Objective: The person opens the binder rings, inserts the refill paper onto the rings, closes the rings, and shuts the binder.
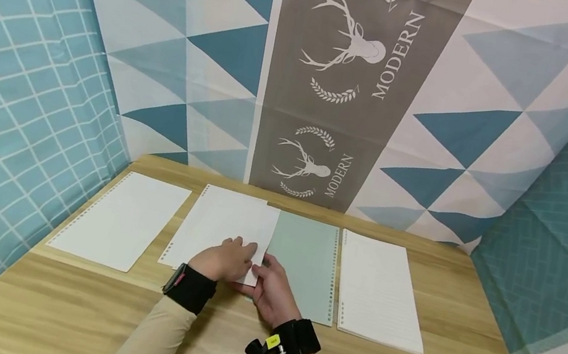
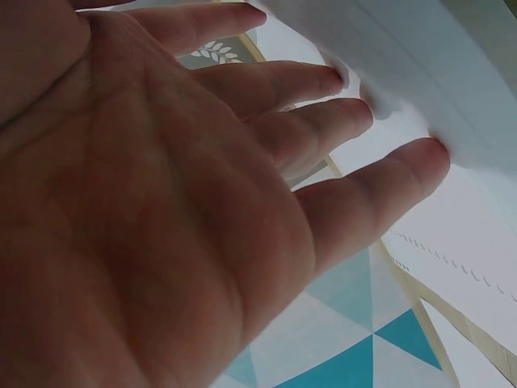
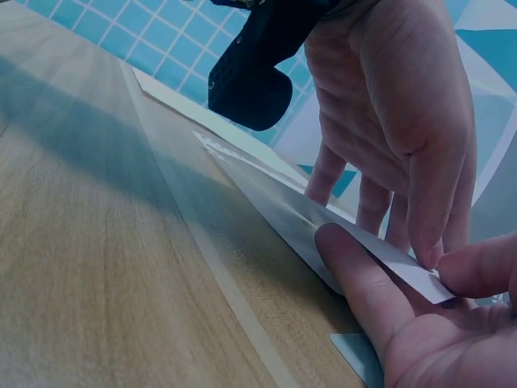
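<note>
White hole-punched loose-leaf paper (image 1: 221,216) lies left of the middle of the table. Its right part overlaps a pale green sheet (image 1: 302,268), which has holes down its right side. My left hand (image 1: 228,258) rests on the white paper with fingers stretched out, the fingertips touching its surface in the left wrist view. At the near right corner my right hand (image 1: 273,291) pinches a white sheet (image 3: 408,271) between thumb and fingers. In the right wrist view that corner is raised, and one finger reaches beneath the paper. How many sheets are pinched cannot be told.
Another white punched sheet (image 1: 124,219) lies at the left. To the right is a lined white stack of loose-leaf paper (image 1: 383,294). The wooden table (image 1: 71,304) meets patterned cloth walls at the back and sides. A black wrist camera (image 1: 257,351) juts from the right wrist.
</note>
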`<state>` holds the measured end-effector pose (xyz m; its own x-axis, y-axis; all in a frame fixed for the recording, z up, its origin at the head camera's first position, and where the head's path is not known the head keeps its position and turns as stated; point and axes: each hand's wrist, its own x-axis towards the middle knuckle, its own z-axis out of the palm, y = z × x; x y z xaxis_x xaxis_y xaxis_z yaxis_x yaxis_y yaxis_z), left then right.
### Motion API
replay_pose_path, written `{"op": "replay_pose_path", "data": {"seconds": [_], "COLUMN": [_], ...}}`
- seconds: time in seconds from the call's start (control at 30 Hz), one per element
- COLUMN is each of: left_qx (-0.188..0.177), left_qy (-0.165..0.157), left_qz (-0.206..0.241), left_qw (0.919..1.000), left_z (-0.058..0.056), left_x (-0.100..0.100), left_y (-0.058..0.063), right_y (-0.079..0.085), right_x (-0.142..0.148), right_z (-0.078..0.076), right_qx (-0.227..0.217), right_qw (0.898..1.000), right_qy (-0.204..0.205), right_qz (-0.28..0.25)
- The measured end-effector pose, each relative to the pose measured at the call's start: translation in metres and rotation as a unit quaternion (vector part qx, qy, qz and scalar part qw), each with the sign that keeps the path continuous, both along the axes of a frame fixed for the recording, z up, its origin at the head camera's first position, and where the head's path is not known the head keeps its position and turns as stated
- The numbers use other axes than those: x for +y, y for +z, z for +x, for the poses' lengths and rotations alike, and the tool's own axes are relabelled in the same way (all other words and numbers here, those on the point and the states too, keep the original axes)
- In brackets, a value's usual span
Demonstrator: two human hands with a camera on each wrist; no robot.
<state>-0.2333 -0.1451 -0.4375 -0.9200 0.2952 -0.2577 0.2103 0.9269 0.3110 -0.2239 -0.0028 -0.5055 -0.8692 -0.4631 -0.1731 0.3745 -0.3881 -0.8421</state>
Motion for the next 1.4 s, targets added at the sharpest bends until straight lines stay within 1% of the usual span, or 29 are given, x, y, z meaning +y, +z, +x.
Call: {"op": "replay_pose_path", "data": {"seconds": [0.13, 0.3, 0.43, 0.53, 0.8, 1.13, 1.4], "left_qx": [0.001, 0.000, 0.002, 0.003, -0.001, 0.012, 0.005], "left_qy": [-0.006, -0.008, -0.009, -0.011, -0.010, -0.018, -0.021], "left_qz": [-0.004, -0.003, -0.005, -0.007, -0.007, -0.008, 0.006], "left_qw": [1.0000, 1.0000, 0.9999, 0.9999, 0.9999, 0.9997, 0.9997], "left_z": [-0.0009, -0.0006, -0.0007, -0.0005, 0.0015, 0.0037, 0.0049], "left_x": [0.0013, 0.0038, 0.0054, 0.0061, 0.0053, 0.0066, 0.0078], "left_y": [-0.0007, 0.0002, 0.0008, 0.0013, -0.0008, -0.0005, 0.0016], "right_y": [0.0014, 0.0023, 0.0018, 0.0010, 0.0001, -0.0013, 0.0002], "right_x": [0.0009, 0.0011, 0.0009, 0.0008, -0.0001, -0.0008, -0.0004], "right_z": [-0.0002, -0.0018, -0.0025, -0.0021, -0.0003, 0.0006, 0.0003], "right_qx": [0.001, 0.006, 0.009, 0.003, 0.009, 0.014, 0.008], "right_qw": [1.000, 1.000, 1.000, 1.000, 1.000, 0.999, 0.999], "right_qy": [0.004, 0.006, 0.002, -0.005, -0.010, -0.013, -0.014], "right_qz": [-0.005, 0.011, 0.021, 0.021, 0.027, 0.029, 0.029]}}
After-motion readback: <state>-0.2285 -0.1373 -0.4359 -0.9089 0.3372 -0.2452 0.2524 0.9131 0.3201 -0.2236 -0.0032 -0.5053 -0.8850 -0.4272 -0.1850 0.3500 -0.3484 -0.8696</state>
